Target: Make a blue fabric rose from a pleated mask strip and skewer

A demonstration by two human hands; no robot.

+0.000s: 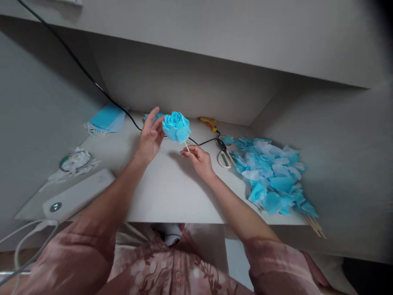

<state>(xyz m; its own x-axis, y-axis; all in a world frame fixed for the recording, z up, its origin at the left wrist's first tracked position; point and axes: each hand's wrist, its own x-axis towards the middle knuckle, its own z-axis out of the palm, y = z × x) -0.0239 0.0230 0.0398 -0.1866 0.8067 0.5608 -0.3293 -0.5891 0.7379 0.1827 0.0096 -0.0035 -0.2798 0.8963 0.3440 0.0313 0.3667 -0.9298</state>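
A blue artificial flower (176, 128) with layered petals stands above the middle of the table on a thin wooden stick (187, 146). My right hand (200, 162) pinches that stick just below the bloom. Beside the flower's left edge is my left hand (150, 141), open, its fingers raised and apart. Whether its fingertips touch the petals I cannot tell. More blue material (158, 117) lies behind the left hand, partly hidden by it.
Cut blue and white petal pieces (273, 176) are heaped at the right, with wooden sticks (315, 226) poking out below. Near them lie scissors (225, 159) and a yellow glue gun (208, 123). Face masks (108, 119), white scraps (76, 161) and a power bank (80, 192) are at the left.
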